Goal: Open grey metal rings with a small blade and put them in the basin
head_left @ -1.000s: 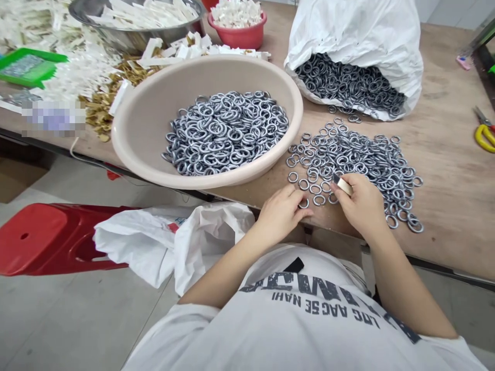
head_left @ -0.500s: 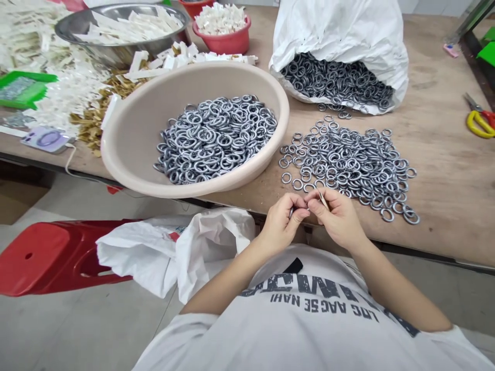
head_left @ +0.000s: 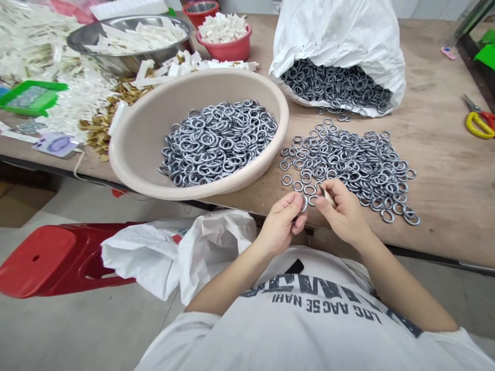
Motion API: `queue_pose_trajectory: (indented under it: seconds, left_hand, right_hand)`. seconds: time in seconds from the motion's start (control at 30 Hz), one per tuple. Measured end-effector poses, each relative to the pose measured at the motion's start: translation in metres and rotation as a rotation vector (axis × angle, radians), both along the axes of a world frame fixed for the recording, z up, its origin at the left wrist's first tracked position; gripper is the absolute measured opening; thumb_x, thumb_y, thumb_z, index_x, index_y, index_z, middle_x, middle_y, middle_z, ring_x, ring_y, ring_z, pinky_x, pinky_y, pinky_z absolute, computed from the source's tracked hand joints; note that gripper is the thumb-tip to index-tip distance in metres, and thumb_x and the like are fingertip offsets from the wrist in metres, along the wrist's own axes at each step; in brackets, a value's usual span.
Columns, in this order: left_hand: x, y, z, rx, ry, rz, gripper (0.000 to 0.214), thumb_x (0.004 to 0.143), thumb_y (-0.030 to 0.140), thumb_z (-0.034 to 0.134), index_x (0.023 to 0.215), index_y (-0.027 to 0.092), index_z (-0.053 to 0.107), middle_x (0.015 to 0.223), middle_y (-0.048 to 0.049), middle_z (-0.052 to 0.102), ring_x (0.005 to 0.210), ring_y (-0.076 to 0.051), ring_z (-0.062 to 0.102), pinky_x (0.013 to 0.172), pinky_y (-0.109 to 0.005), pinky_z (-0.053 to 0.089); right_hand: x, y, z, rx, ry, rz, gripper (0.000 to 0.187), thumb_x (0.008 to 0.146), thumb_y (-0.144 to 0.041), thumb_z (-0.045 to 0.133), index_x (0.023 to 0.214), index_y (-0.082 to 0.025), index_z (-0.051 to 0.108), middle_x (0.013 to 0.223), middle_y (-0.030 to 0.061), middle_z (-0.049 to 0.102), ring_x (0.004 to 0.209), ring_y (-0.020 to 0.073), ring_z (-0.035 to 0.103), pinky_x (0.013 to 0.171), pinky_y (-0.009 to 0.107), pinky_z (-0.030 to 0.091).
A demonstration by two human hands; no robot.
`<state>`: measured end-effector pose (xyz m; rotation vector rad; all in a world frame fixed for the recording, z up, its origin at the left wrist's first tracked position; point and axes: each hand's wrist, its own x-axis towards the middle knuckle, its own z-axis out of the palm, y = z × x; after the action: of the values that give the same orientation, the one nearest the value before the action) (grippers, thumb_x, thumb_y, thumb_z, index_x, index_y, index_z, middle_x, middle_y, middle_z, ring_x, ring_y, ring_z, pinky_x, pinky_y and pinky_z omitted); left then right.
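Between thumb and fingers, my left hand [head_left: 284, 221] pinches a grey ring [head_left: 304, 203] at the table's front edge. My right hand [head_left: 340, 214], a little apart from it, is closed on a small, thin blade-like tool [head_left: 328, 197] with a pale body and a dark tip; its exact kind is unclear. Just beyond both hands a pile of loose grey rings [head_left: 351, 162] lies on the wooden table. To the left, a large beige basin [head_left: 135, 149] holds a heap of similar rings [head_left: 220, 139].
A white sack [head_left: 336, 31] spills darker rings behind the pile. Yellow-handled scissors [head_left: 479, 124] lie at right. A steel bowl [head_left: 127, 64], a red bowl [head_left: 228, 50], a green tray [head_left: 46, 103] and white plastic pieces crowd the left. A red stool [head_left: 38, 257] stands below.
My hands have moved apart; they were close together. The ring in my left hand now shows, and my right hand has shifted slightly right and up with the tool.
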<state>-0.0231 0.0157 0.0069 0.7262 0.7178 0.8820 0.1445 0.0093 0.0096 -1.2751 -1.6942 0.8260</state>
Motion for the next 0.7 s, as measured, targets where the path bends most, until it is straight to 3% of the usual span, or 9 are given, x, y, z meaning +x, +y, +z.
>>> queue_pose_trajectory:
  seconds: [0.13,0.27,0.4,0.5,0.6,0.7]
  left_hand:
    - [0.001,-0.001,0.0,-0.008,-0.019,0.041,0.038,0.091,0.049,0.061,0.076,0.019,0.043,0.052,0.0074,0.037,0.043,-0.005,0.026,0.042,-0.017,0.019]
    - [0.002,-0.002,-0.001,-0.05,-0.034,0.038,0.037,0.09,0.049,0.062,0.077,0.019,0.043,0.05,0.0085,0.035,0.041,-0.004,0.025,0.041,-0.016,0.02]
    - [0.002,-0.008,-0.002,-0.063,-0.091,-0.02,0.036,0.089,0.047,0.064,0.078,0.019,0.045,0.05,0.0092,0.033,0.04,-0.004,0.023,0.04,-0.015,0.019]
    - [-0.002,-0.014,-0.001,-0.035,-0.137,-0.163,0.033,0.091,0.044,0.063,0.078,0.018,0.048,0.049,0.0082,0.036,0.04,-0.003,0.026,0.041,-0.015,0.023]
    - [-0.012,-0.012,-0.001,0.026,-0.11,-0.135,0.029,0.094,0.041,0.058,0.08,0.016,0.053,0.051,0.004,0.048,0.041,-0.005,0.039,0.043,-0.016,0.032]
    - [-0.024,-0.001,-0.003,0.057,-0.007,0.022,0.021,0.093,0.036,0.061,0.097,0.015,0.063,0.069,-0.0024,0.066,0.051,-0.007,0.056,0.05,-0.017,0.044]
  right_hand:
    - [-0.001,-0.01,0.005,0.148,-0.273,0.066,0.035,0.099,-0.05,0.046,0.082,-0.021,0.053,0.071,-0.0004,0.053,0.064,0.0138,0.047,0.061,0.029,0.03]
    - [-0.007,-0.015,0.008,0.214,-0.389,0.066,0.041,0.1,-0.05,0.044,0.072,-0.021,0.047,0.068,-0.0004,0.051,0.06,0.013,0.043,0.059,0.03,0.026]
    - [-0.003,-0.009,0.004,0.163,-0.382,0.083,0.04,0.101,-0.049,0.043,0.072,-0.021,0.047,0.068,-0.0007,0.052,0.062,0.0128,0.045,0.06,0.029,0.027]
    - [0.009,0.004,-0.001,0.024,-0.411,-0.073,0.044,0.102,-0.052,0.038,0.072,-0.021,0.047,0.065,-0.0014,0.051,0.061,0.0137,0.047,0.059,0.029,0.026]
    - [0.017,0.012,-0.005,-0.009,-0.537,-0.201,0.039,0.1,-0.054,0.042,0.084,-0.022,0.057,0.075,0.0003,0.059,0.067,0.0161,0.054,0.059,0.029,0.026]
    - [0.012,0.011,-0.007,0.032,-0.73,-0.139,0.033,0.093,-0.055,0.057,0.106,-0.025,0.062,0.099,0.003,0.064,0.078,0.0189,0.06,0.059,0.029,0.026]
